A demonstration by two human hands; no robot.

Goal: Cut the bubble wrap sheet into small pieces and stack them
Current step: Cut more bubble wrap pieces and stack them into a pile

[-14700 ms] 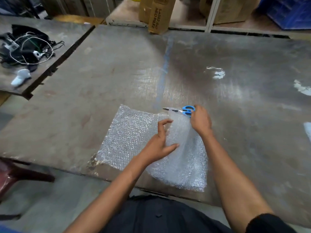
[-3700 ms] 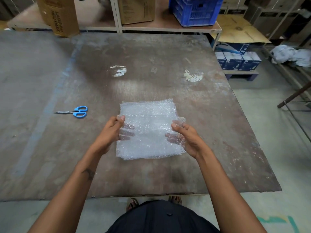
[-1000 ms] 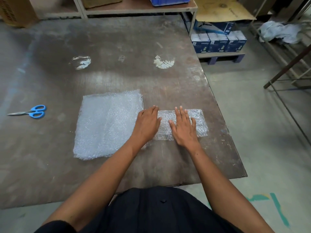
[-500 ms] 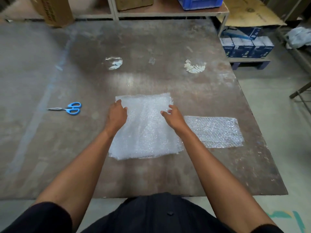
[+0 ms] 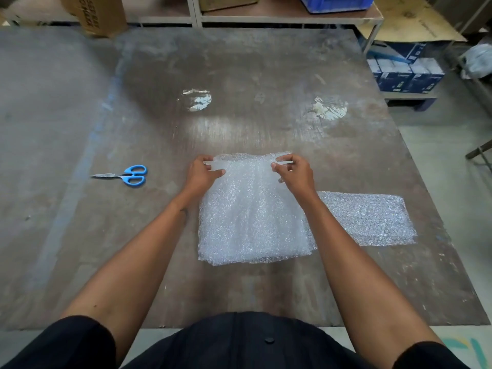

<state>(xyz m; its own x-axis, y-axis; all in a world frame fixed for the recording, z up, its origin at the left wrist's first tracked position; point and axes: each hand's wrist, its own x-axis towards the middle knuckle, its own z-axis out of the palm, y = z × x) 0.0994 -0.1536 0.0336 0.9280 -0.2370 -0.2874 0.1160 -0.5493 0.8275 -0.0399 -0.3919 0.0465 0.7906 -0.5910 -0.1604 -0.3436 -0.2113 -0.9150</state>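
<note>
Head view. The folded bubble wrap sheet (image 5: 253,214) lies on the surface (image 5: 80,115) toward the middle of its near edge, its layered edges showing along the near side. The left hand (image 5: 203,173) pinches the sheet's far left corner and the right hand (image 5: 294,173) its far right corner, each grip closed on the top layer between thumb and fingers. The relation that governs the next move: the sheet extends from both grips back toward the person, so the pinched far edge can be drawn toward the near edge, probably to fold or peel a layer. A cut piece (image 5: 367,219) lies flat just right of the sheet, long axis parallel to the near edge; the sheet's right margin seems to overlap it. The scissors (image 5: 127,175) lie well apart toward the left edge, nearer the left hand. Half a second earlier both hands rested lower on the sheet's side margins; they now sit at its far corners.
</note>
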